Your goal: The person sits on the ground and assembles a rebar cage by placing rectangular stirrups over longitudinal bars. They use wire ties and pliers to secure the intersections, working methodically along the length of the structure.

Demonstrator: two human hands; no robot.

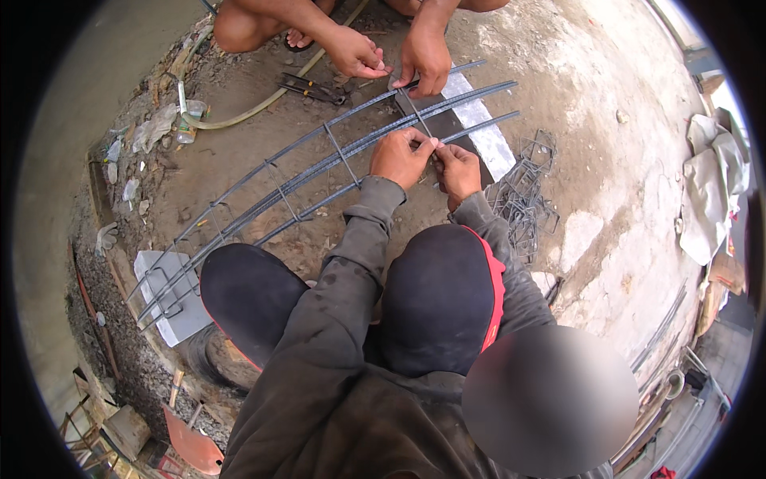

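A rebar cage [319, 164] of long steel bars with square stirrups slants across the ground before me. My left hand [401, 158] and my right hand [459, 172] meet at its near bar, close to the right end. Both have their fingers pinched together where a stirrup [416, 112] corner touches that bar. Whatever lies between the fingertips is too small to make out. Opposite, a co-worker's hand [426, 57] reaches the far bar at the same stirrup, while the other hand [357, 53] is pinched beside it.
A pale block [488, 144] lies under the cage's right end, another pale slab [185, 315] under its left end. Loose stirrups [523, 199] are heaped at my right. Pincers [313, 89] and a hose [271, 102] lie beyond the cage. A red-bladed shovel [191, 443] rests lower left.
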